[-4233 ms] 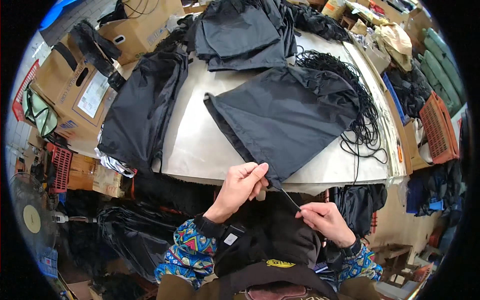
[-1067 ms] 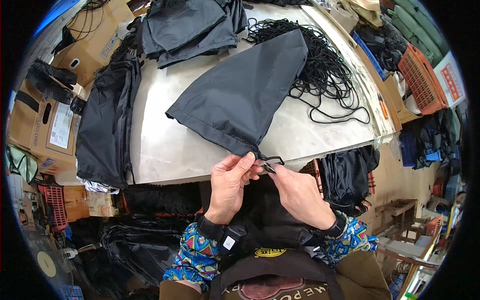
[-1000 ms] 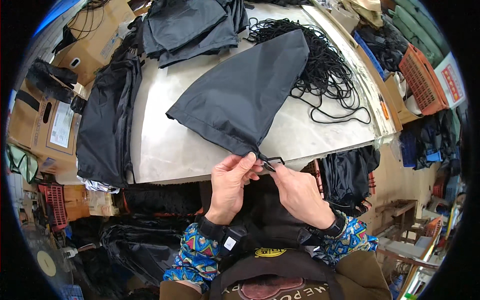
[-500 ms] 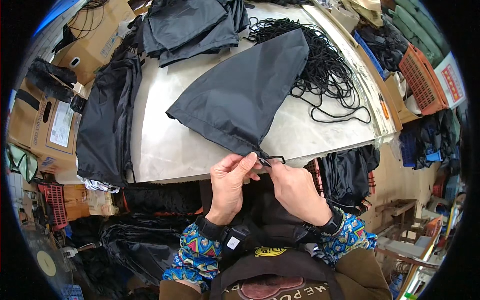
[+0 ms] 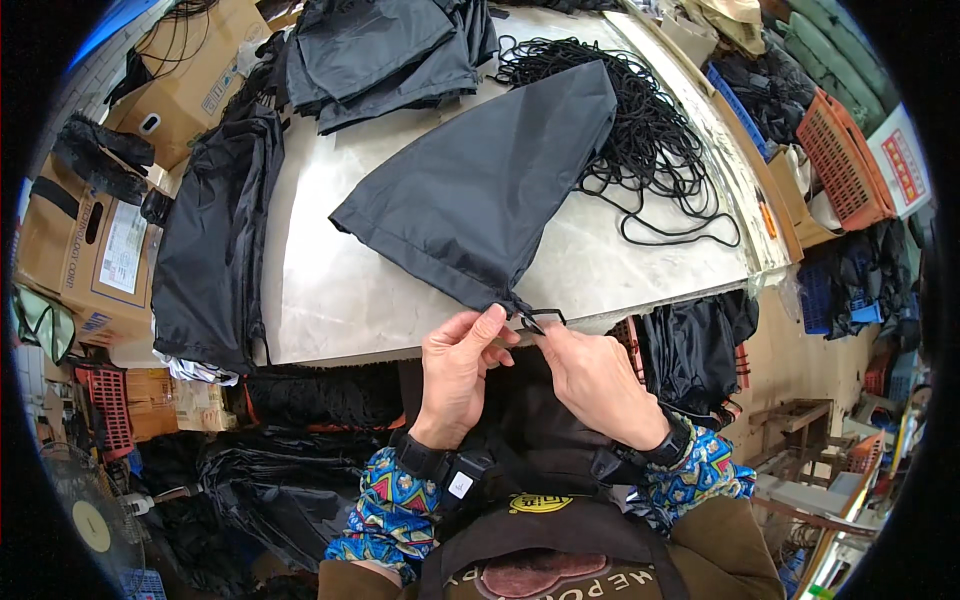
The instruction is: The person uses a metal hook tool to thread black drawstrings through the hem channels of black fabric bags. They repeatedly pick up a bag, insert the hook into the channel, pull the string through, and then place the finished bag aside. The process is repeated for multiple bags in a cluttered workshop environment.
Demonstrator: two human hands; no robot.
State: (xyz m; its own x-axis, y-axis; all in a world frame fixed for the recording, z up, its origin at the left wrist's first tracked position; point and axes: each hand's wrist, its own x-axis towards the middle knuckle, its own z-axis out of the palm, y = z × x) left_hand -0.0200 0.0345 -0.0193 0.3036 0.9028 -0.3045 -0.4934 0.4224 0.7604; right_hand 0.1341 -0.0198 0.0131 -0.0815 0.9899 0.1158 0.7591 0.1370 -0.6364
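Note:
A black fabric bag lies flat on the pale tabletop, its near right corner gathered at the table's front edge. My left hand pinches that corner between thumb and fingers. Close beside it, my right hand is closed on a thin metal tool whose tip meets the fabric; its exact kind is hard to make out. A small loop of black cord stands out by the right fingertips. Behind the bag's far corner spreads a tangled heap of black cord.
Stacked black fabric pieces lie at the far side of the table. More black fabric drapes over its left edge, near cardboard boxes. An orange basket stands at the right. A fan is at the lower left.
The gathered corner has turned slightly, and the metal tool and cord loop show more plainly. My hands have shifted only a little, the fingertips drawing slightly apart.

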